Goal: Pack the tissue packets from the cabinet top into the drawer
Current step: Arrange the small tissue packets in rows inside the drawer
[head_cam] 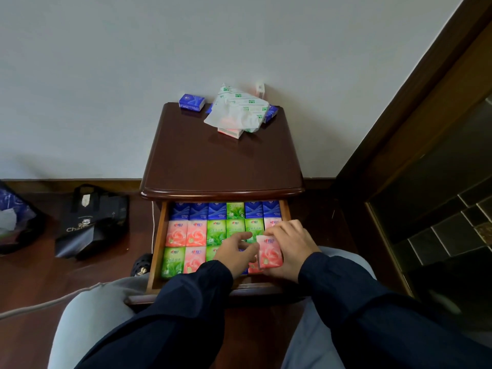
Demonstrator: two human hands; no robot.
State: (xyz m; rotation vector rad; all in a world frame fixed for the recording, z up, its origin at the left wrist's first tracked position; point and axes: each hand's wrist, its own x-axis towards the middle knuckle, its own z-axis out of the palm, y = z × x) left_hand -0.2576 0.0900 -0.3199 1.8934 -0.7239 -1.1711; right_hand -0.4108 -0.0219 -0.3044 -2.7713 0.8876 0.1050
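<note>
Head view: I see the drawer (pixel 157 243) pulled out under the cabinet top (pixel 223 161), packed with rows of blue, pink and green packets. Right hand (pixel 290 246) grips a pink packet (pixel 270 253) at the front right of the drawer, tilted up above the row. Left hand (pixel 235 253), fingers curled, sits just beside it; I cannot tell if it pinches the packet edge. A blue packet (pixel 191 102) and a torn wrapper (pixel 237 110) over more packets lie at the back of the cabinet top. Black bag (pixel 91 222) on the floor at left.

The open drawer (pixel 157 243) sits below the cabinet top (pixel 223 161), holding packets in three rows (pixel 197 233). A torn wrapper (pixel 237 110) lies far on top; a bag (pixel 93 222) stands left.
</note>
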